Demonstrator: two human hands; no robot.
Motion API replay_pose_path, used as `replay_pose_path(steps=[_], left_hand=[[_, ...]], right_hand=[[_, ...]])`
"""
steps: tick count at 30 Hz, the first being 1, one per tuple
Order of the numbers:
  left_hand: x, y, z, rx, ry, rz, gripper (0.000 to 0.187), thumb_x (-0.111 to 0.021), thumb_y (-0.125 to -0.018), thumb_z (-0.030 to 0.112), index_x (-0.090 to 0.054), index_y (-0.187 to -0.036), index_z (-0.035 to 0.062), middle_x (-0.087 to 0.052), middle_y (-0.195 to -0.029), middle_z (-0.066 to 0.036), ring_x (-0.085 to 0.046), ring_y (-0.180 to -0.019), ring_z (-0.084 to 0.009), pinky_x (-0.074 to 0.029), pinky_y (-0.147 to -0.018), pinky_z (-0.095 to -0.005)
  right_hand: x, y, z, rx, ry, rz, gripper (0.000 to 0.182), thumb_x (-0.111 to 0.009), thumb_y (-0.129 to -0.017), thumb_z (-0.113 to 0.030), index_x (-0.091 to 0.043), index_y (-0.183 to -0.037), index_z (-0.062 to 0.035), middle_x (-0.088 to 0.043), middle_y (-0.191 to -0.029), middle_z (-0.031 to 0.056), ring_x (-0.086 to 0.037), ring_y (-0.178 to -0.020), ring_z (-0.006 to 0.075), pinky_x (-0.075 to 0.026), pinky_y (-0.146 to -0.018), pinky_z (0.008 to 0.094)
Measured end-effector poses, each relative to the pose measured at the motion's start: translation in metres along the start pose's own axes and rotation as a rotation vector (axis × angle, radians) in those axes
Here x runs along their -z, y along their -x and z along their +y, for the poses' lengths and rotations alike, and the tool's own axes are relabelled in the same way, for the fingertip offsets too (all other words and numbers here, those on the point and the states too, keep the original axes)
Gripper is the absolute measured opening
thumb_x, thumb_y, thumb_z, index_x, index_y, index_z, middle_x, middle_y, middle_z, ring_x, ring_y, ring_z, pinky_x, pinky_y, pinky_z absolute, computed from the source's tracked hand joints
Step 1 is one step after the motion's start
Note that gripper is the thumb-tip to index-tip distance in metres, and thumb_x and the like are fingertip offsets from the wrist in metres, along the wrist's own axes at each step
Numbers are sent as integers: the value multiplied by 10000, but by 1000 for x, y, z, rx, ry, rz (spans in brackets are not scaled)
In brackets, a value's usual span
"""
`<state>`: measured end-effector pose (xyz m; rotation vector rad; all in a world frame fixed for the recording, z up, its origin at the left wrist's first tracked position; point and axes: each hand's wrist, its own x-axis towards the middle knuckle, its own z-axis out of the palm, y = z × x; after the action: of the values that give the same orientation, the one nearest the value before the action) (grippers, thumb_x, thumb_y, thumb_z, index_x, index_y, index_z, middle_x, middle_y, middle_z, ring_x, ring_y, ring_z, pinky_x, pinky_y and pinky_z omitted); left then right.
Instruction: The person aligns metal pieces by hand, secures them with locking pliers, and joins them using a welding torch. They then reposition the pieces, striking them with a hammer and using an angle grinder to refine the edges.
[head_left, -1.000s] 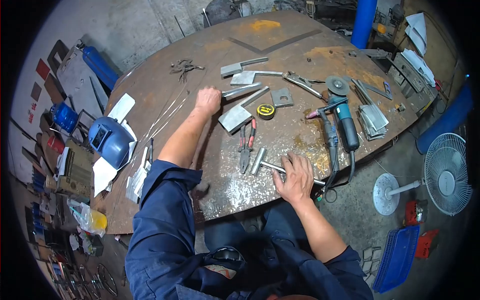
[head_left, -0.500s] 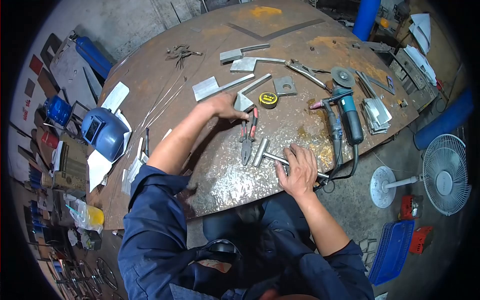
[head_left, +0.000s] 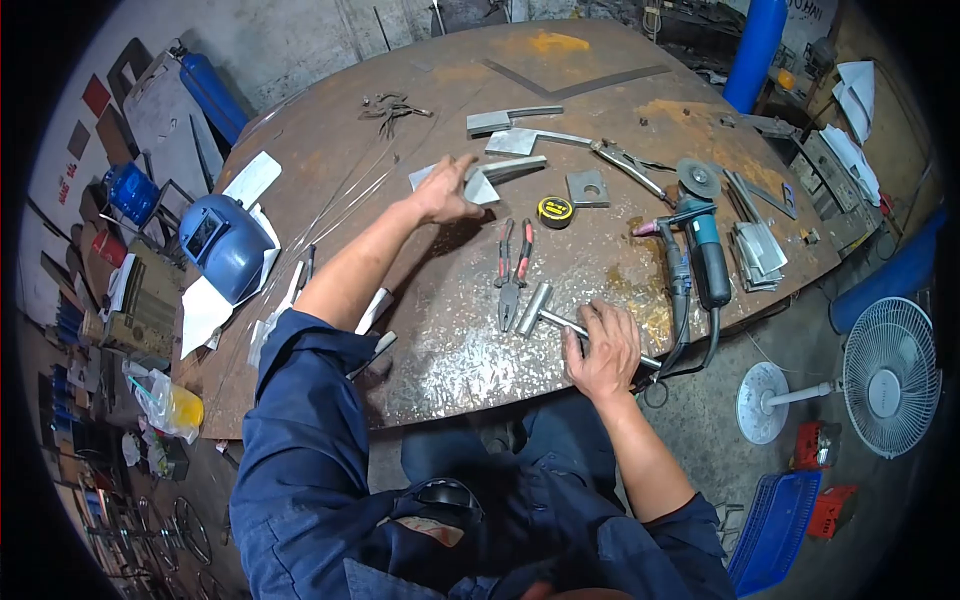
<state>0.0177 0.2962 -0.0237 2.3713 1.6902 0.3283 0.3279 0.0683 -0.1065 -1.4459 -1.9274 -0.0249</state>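
Observation:
My left hand (head_left: 443,192) is closed on a steel bracket, a flat plate (head_left: 481,187) joined to a narrow bar, which is tilted up off the tabletop. Behind that hand another plate-and-bar bracket (head_left: 420,176) is mostly hidden. My right hand (head_left: 605,350) lies over a metal hammer (head_left: 535,309), fingers curled across its handle, the head pointing left. Between the hands are pliers (head_left: 514,277) with red-and-black grips, their handles apart. A yellow tape measure (head_left: 555,210) and a square plate with a hole (head_left: 588,188) sit right of the held bracket.
On the rusty steel table (head_left: 450,360), an angle grinder (head_left: 707,240), a welding torch (head_left: 672,260) and stacked plates (head_left: 760,252) lie right. Two more brackets (head_left: 512,142) and locking pliers (head_left: 630,167) lie farther back. A welding helmet (head_left: 228,245) is left; a fan (head_left: 885,375) stands right.
My left hand has taken hold of the bracket, raised and tilted it, and moved away from the pliers towards the other bracket. My right hand stays on the hammer. The camera view has shifted slightly.

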Motion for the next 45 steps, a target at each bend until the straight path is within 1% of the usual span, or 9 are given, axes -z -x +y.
replay_pose_path(steps=[1,16,22,27,31,35,37,41,45], left_hand=[[4,1,-8,-16,-33,33,1031,-897,-716,316,-369,-1577,108,-532,-1314,-262,-559,-1258,-449,-466,-1113,-480],[-7,-10,-74,82,-37,76,957,-884,-748,342,-439,-1553,79,-535,-1392,-249,-508,-1340,-430,-423,-1153,-472],[6,3,-63,-22,-180,-101,802,-808,-843,437,-532,-1498,65,-560,-1403,-240,-512,-1353,-422,-414,-1159,-481],[25,4,-69,-146,-86,-65,443,-681,-981,312,-695,-1275,-19,-721,-1176,-273,-714,-1053,-417,-552,-965,-469],[48,-20,-106,-59,95,46,351,-650,-1022,255,-724,-1189,-44,-750,-1101,-256,-739,-983,-332,-547,-892,-435],[47,-26,-119,198,463,18,358,-644,-1027,272,-723,-1187,-38,-751,-1085,-255,-735,-980,-309,-543,-883,-424],[45,-40,-132,118,162,1,386,-621,-1039,314,-725,-1184,-29,-743,-1101,-264,-728,-1001,-359,-544,-898,-449],[6,-55,-134,146,21,54,422,-580,-1042,361,-749,-1135,-14,-720,-1147,-285,-682,-1108,-460,-526,-977,-514],[-7,-37,-111,207,-7,14,675,-736,-905,527,-670,-1311,-7,-685,-1297,-275,-646,-1222,-427,-514,-1047,-472]], right_hand=[[-1,0,0,3,-3,0,426,-714,-881,-311,-711,-1187,-15,-662,-1243,176,-602,-1163,390,-418,-1116,539],[-1,-2,2,-3,23,2,385,-694,-880,-263,-713,-1173,-14,-676,-1210,167,-613,-1140,378,-428,-1097,534],[0,-3,-1,-3,16,-2,367,-697,-869,-246,-718,-1152,-14,-682,-1192,160,-618,-1125,375,-431,-1088,524],[-1,-4,1,5,19,4,357,-697,-863,-241,-722,-1136,-14,-686,-1180,157,-623,-1115,375,-433,-1081,524],[0,-2,-2,12,23,18,343,-700,-856,-240,-727,-1114,-16,-687,-1175,157,-625,-1113,372,-436,-1077,523],[-2,-2,-1,17,22,18,322,-703,-837,-216,-731,-1084,-12,-691,-1158,160,-628,-1099,373,-441,-1070,514],[-3,-2,-2,27,16,15,318,-703,-833,-210,-732,-1079,-10,-692,-1157,162,-627,-1097,375,-442,-1070,514],[-4,-1,0,44,35,29,316,-706,-822,-203,-732,-1070,-8,-695,-1159,168,-627,-1096,378,-442,-1070,517],[-5,1,2,43,55,20,317,-700,-823,-206,-734,-1073,-14,-697,-1162,166,-628,-1095,377,-448,-1062,519]])
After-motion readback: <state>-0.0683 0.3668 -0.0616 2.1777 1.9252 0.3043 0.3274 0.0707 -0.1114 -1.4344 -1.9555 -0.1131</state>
